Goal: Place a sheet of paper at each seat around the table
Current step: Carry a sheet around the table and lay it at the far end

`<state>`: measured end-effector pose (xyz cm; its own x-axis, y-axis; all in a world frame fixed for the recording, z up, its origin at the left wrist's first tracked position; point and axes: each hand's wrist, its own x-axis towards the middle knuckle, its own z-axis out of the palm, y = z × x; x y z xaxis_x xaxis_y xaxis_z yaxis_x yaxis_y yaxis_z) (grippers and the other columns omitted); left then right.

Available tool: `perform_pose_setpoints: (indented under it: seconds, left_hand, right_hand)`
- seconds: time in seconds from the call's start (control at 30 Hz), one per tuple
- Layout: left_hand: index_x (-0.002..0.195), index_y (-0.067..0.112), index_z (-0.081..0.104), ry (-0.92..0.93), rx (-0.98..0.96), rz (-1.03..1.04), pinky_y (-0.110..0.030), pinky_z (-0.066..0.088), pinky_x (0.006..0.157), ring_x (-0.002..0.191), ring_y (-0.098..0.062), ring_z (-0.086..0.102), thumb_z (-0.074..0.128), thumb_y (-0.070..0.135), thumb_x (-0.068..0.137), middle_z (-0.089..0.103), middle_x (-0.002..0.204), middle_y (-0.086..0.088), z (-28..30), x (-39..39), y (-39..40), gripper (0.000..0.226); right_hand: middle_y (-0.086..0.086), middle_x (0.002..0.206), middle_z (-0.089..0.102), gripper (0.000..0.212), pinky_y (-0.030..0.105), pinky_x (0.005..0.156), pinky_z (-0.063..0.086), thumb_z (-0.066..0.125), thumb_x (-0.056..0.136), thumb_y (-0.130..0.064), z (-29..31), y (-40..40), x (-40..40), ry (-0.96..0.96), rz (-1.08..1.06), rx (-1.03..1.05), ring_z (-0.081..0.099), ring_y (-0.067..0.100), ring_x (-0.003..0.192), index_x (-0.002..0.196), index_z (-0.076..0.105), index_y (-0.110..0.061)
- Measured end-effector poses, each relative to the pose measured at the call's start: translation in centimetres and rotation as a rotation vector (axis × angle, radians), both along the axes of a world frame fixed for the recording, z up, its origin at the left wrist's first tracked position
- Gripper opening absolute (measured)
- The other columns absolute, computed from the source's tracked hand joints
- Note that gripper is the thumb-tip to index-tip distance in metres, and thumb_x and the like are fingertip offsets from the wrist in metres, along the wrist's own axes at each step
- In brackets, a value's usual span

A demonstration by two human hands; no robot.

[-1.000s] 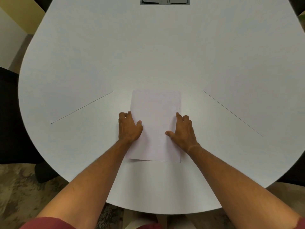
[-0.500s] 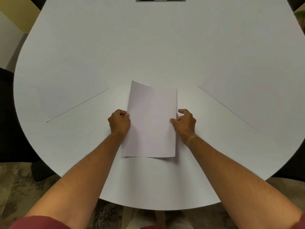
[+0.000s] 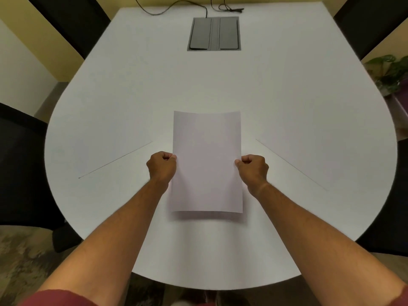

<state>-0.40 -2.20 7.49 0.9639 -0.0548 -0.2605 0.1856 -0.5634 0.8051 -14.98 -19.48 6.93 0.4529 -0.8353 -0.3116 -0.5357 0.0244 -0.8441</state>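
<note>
A blank white sheet of paper [image 3: 207, 160] hangs a little above the white table [image 3: 220, 85], casting a shadow under its near edge. My left hand [image 3: 162, 166] pinches its left edge and my right hand [image 3: 254, 168] pinches its right edge, both about halfway along. The sheet is slightly bowed and lies lengthwise away from me. I cannot tell whether it is one sheet or a thin stack.
A grey cable hatch [image 3: 213, 33] is set into the table's far middle, with black cables [image 3: 187, 5] beyond it. Dark chairs stand at the left [image 3: 19, 168], far left [image 3: 72, 23], far right [image 3: 375, 23] and right [image 3: 395, 217]. A green plant [image 3: 390, 71] is at the right.
Both hands went from resting flat on the paper to gripping its side edges, and the paper has risen off the table. My view has tilted up, showing more of the far table.
</note>
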Motion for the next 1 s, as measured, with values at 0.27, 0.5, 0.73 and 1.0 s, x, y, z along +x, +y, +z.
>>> perform_pose_setpoints:
  seconds: [0.27, 0.5, 0.73, 1.0]
  left_hand:
    - [0.082, 0.009, 0.070, -0.041, -0.132, -0.102, -0.031, 0.056, 0.082, 0.083, -0.020, 0.065, 0.065, 0.008, 0.083, 0.070, 0.088, -0.006, 6.2, -0.5, -1.5, 0.005]
    - [0.081, 0.011, 0.069, -0.058, -0.260, -0.279, -0.042, 0.057, 0.089, 0.092, -0.028, 0.068, 0.067, 0.010, 0.085, 0.070, 0.091, -0.011, 9.9, -1.7, -2.7, 0.004]
    - [0.083, 0.012, 0.069, -0.087, -0.350, -0.478, -0.041, 0.058, 0.089, 0.089, -0.027, 0.068, 0.068, 0.012, 0.086, 0.070, 0.089, -0.010, 12.5, -5.1, -1.7, 0.004]
    - [0.080, 0.013, 0.070, -0.066, -0.392, -0.701, -0.042, 0.058, 0.088, 0.088, -0.027, 0.070, 0.068, 0.012, 0.086, 0.072, 0.088, -0.010, 15.0, -12.0, -2.5, 0.007]
  right_hand:
    - [-0.005, 0.076, 0.063, 0.010, 0.023, 0.076, 0.048, 0.069, 0.088, -0.011, 6.1, -2.0, -1.8, -0.156, -0.089, -0.014, 0.060, 0.009, 0.073, 0.078, 0.069, -0.009]
    - [0.004, 0.085, 0.067, 0.008, 0.025, 0.077, 0.050, 0.068, 0.088, -0.010, 10.1, -1.6, -5.6, -0.260, -0.226, -0.037, 0.062, 0.015, 0.080, 0.083, 0.070, -0.004]
    - [0.005, 0.090, 0.070, 0.006, 0.028, 0.083, 0.053, 0.069, 0.086, -0.010, 11.9, 2.0, -11.5, -0.327, -0.411, -0.072, 0.066, 0.020, 0.090, 0.081, 0.071, -0.007]
    - [0.008, 0.087, 0.072, 0.010, 0.038, 0.085, 0.058, 0.069, 0.086, -0.011, 14.2, 5.7, -21.2, -0.357, -0.624, -0.122, 0.069, 0.026, 0.090, 0.078, 0.072, -0.005]
